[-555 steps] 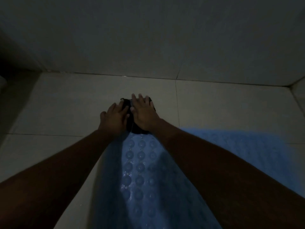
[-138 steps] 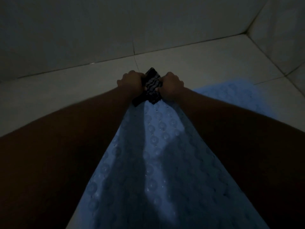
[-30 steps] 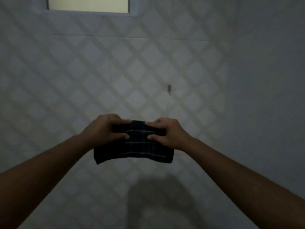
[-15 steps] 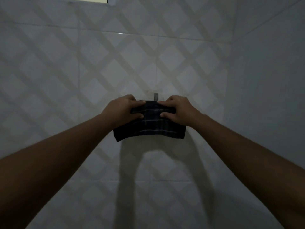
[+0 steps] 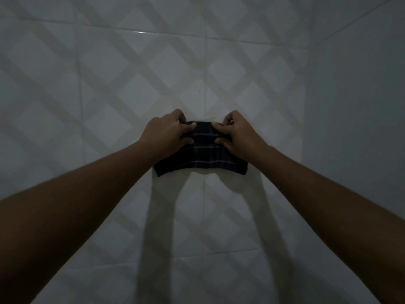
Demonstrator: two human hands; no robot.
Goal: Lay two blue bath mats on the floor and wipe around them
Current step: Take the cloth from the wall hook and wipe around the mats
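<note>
A dark checked cloth (image 5: 201, 159) hangs folded against the tiled wall, held by its top edge. My left hand (image 5: 166, 132) pinches the cloth's upper left corner. My right hand (image 5: 237, 132) pinches its upper right corner. Both arms are stretched out in front of me at about chest height. The small wall hook seen a moment ago is hidden behind the cloth and my fingers. No blue bath mat and no floor are in view.
The wall (image 5: 109, 84) ahead has pale tiles with a diamond lattice pattern. A plain side wall (image 5: 361, 128) meets it in a corner on the right. The light is dim, and my arms cast shadows below the cloth.
Both hands have carried the cloth forward to the wall, and it now covers the hook. Earlier I was crouched wiping the floor beside the blue mat; now I face the wall.
</note>
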